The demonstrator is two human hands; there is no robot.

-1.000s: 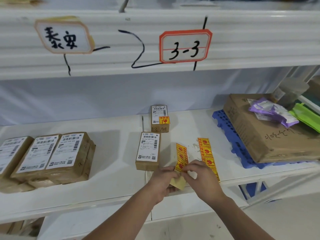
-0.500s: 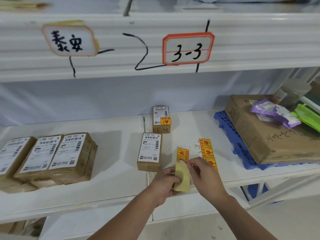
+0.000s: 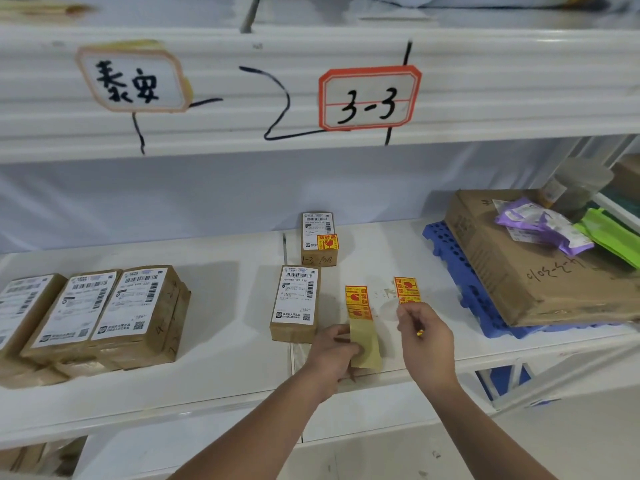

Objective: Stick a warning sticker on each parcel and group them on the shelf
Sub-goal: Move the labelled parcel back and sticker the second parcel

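Note:
A small brown parcel point(image 3: 296, 301) with a white label lies on the white shelf point(image 3: 221, 341), with no warning sticker on it. Behind it stands a second parcel point(image 3: 318, 239) carrying a yellow-red warning sticker point(image 3: 327, 242). My left hand point(image 3: 334, 355) grips a sticker strip point(image 3: 360, 317) by its bare backing paper, just right of the near parcel. My right hand point(image 3: 426, 337) pinches a peeled warning sticker point(image 3: 420, 332), mostly hidden by the fingers. A second sticker strip point(image 3: 407, 289) lies on the shelf behind that hand. Three labelled parcels point(image 3: 104, 313) sit grouped at the left.
A large cardboard box point(image 3: 519, 271) rests on a blue plastic pallet point(image 3: 460, 271) at the right, with a purple pouch point(image 3: 540, 226) and a green pouch point(image 3: 613, 237) on top. A grey jar point(image 3: 575, 185) stands behind. A "3-3" tag point(image 3: 369, 98) marks the upper rail.
My right hand has pulled a sticker off the strip and moved right, away from my left hand. More bare backing paper now shows on the strip.

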